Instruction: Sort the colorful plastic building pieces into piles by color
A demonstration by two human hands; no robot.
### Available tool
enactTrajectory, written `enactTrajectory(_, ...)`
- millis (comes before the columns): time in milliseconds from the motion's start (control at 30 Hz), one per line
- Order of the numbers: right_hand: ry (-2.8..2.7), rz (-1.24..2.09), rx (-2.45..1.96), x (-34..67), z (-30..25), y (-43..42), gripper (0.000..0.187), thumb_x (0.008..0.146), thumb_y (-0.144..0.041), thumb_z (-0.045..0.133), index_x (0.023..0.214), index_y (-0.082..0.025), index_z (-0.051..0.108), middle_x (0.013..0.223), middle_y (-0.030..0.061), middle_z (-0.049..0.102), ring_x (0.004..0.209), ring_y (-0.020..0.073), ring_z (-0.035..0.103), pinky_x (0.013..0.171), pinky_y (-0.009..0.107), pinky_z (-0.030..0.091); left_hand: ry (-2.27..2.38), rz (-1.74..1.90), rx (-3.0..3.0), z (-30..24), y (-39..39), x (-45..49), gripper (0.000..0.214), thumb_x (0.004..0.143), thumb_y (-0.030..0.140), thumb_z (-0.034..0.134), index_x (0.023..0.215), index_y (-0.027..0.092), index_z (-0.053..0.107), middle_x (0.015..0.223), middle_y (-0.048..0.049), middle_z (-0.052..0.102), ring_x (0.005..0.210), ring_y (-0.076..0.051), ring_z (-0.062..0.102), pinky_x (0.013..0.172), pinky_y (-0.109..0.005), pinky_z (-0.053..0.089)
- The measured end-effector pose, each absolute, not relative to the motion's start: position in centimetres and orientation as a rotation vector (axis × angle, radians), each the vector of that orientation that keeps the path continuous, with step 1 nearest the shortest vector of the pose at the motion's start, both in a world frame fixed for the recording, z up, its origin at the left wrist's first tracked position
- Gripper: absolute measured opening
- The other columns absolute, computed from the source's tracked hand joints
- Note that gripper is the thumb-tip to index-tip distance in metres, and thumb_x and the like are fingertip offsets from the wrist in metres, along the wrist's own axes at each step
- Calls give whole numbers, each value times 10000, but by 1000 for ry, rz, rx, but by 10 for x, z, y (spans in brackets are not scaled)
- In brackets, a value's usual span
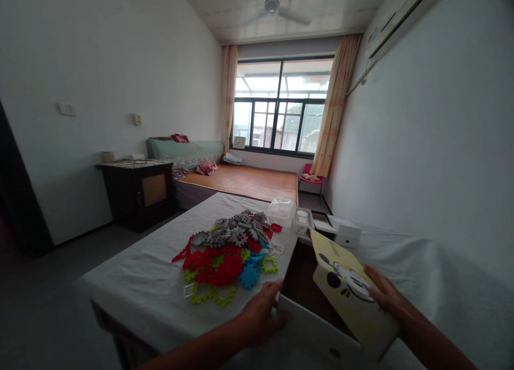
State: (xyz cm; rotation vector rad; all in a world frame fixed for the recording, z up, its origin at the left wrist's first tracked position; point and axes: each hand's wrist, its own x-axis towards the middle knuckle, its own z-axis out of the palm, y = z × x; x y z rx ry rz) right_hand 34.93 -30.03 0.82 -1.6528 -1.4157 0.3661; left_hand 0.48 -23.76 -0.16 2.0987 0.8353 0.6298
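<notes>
A white cardboard box (307, 317) with a dark inside stands at the table's front right. My left hand (263, 314) grips its left corner, fingers over the rim. In my right hand (383, 292) is a yellow and white lid (341, 273) with a cartoon mouse print; it tilts over the box's right part, leaving the left part uncovered. Left of the box lies a heap of plastic gear-shaped building pieces, with red pieces (223, 265), grey pieces (236, 231), blue pieces (249, 273) and yellow-green pieces (212, 294).
Behind the box stand a clear plastic container (281, 212), a smaller clear box with a white jar (302, 218) and a white box (346, 232). A pale cloth (140, 273) covers the table. Beyond are a bed (249, 180), a dark cabinet (138, 193) and a pink chair (311, 177).
</notes>
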Motion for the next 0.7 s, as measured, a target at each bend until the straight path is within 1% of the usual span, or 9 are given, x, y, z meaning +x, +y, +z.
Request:
enactTrajectory(67,-1359,451,-1670,341,11,-311,749,812,-604,455,1400,-145,401,1446,135,410,1324,287,385,1080,404,348,875,615,2168,-2,-238,7,711,759,259,587,1420,278,324,1303,-67,505,1118,-228,515,998,-349,419)
enactTrajectory(167,-1456,473,-1654,323,26,-328,700,796,-578,508,1395,-226,425,1485,71,358,1372,275,299,1125,409,263,900,599,2214,-5,-237,9,688,792,290,559,1431,273,304,1368,-73,472,1249,-253,434,1073,-376,355)
enactTrajectory(267,-1595,485,-1610,315,37,-336,658,725,-504,636,1333,-294,499,1519,29,294,1385,295,262,1040,392,412,925,532,2230,-6,-234,9,769,793,300,557,1474,258,203,1467,-91,373,1335,-288,345,1099,-420,322)
enactTrajectory(333,-1666,506,-1581,317,35,-336,763,640,-436,723,1346,-291,473,1539,49,240,1381,323,263,887,361,539,935,508,2240,-5,-233,9,825,792,293,555,1495,247,125,1517,-94,290,1384,-307,258,1118,-449,284)
enactTrajectory(400,-1724,476,-1570,323,29,-335,905,563,-373,766,1387,-285,402,1546,77,211,1368,346,285,771,343,585,917,529,2250,-3,-233,9,842,793,280,554,1499,260,95,1529,-80,267,1394,-304,235,1127,-453,266)
enactTrajectory(500,-1833,267,-1577,325,18,-335,1046,498,-295,774,1433,-258,307,1533,113,235,1346,363,323,854,377,558,872,592,2256,0,-233,9,840,779,265,569,1490,307,122,1507,-61,304,1308,-283,382,1071,-416,358)
enactTrajectory(600,-1912,8,-1577,318,12,-339,1065,537,-256,734,1461,-241,203,1527,120,244,1348,352,324,1015,429,449,888,599,2243,2,-232,9,835,768,271,580,1479,328,147,1480,-76,330,1076,-240,558,924,-371,474)
enactTrajectory(633,-1907,-45,-1581,316,11,-341,1034,570,-255,711,1460,-249,184,1527,113,243,1344,341,337,1023,431,443,901,589,2240,3,-232,9,831,767,276,582,1476,331,153,1473,-81,336,998,-222,587,885,-362,490)
enactTrajectory(700,-1869,-61,-1587,316,12,-345,954,623,-272,678,1441,-278,188,1520,99,263,1293,317,426,935,388,521,919,567,2250,4,-231,9,818,768,289,582,1470,342,164,1461,-79,348,889,-190,609,851,-357,498)
